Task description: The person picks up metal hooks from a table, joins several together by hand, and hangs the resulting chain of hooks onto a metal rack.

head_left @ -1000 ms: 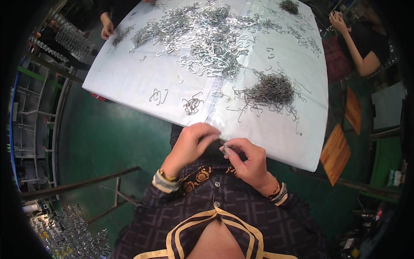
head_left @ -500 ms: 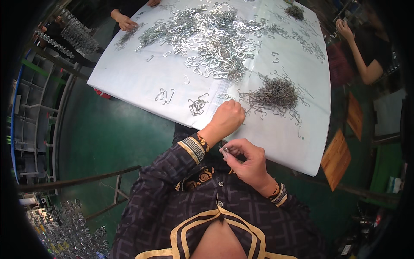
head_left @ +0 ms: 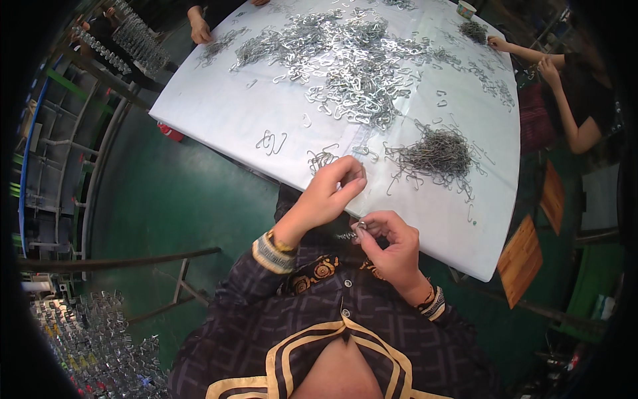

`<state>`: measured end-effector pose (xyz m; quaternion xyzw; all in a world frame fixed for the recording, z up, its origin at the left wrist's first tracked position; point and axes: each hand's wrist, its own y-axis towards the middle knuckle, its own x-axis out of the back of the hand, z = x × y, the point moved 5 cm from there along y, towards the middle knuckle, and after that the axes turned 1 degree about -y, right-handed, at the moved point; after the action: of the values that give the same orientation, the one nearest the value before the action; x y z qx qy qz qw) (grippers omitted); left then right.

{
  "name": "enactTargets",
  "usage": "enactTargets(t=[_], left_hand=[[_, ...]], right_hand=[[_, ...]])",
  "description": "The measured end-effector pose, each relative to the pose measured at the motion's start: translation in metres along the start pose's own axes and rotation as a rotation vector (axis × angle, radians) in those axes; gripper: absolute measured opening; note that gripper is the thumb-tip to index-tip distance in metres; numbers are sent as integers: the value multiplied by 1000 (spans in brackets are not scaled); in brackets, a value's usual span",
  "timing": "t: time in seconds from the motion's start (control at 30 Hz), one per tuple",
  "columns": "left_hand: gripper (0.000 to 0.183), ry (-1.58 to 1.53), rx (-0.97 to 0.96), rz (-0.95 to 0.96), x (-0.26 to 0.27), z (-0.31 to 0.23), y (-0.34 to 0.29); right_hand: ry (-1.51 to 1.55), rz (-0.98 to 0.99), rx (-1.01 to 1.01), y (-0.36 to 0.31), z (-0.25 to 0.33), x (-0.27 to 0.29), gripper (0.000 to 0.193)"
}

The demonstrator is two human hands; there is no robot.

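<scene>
My right hand [head_left: 392,251] is by the near table edge, thumb and fingers pinched on a small silvery metal piece [head_left: 361,225]. A short chain-like or coiled strand [head_left: 346,235] sticks out to its left; its exact kind is too small to tell. My left hand [head_left: 330,191] hovers over the table's front edge with its fingers curled in and the thumb against them. What they hold, if anything, is hidden. Just beyond it lie a small cluster of thin wire hooks [head_left: 322,158] and a few shiny metal clips [head_left: 365,152].
On the white-covered table [head_left: 219,126] are a large heap of shiny clips [head_left: 362,73], a dark pile of wire hooks [head_left: 438,156] and a few loose hooks [head_left: 271,141]. Co-workers' hands [head_left: 201,32] reach in at far left and far right. A wooden board [head_left: 520,263] stands right.
My left hand has drawn back slightly from the table and turned, showing its thumb. My right hand keeps its pinch. A co-worker's hand now reaches the table at far right.
</scene>
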<state>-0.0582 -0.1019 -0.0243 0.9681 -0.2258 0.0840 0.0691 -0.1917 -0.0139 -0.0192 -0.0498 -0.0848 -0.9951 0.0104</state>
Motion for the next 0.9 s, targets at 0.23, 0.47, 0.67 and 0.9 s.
enactTargets(t=[0.23, 0.47, 0.67, 0.9], left_hand=[[5, -83, -162, -19, 15, -45, -62], [4, 7, -171, -71, 13, -45, -69], [3, 35, -132, -212, 13, -50, -71], [6, -150, -130, -275, 11, -49, -80]], right_hand=[[-6, 24, -9, 5, 1, -10, 12], [19, 31, 12, 8, 4, -16, 11], [-71, 32, 68, 12, 11, -19, 11], [-72, -9, 241, 18, 28, -21, 14]])
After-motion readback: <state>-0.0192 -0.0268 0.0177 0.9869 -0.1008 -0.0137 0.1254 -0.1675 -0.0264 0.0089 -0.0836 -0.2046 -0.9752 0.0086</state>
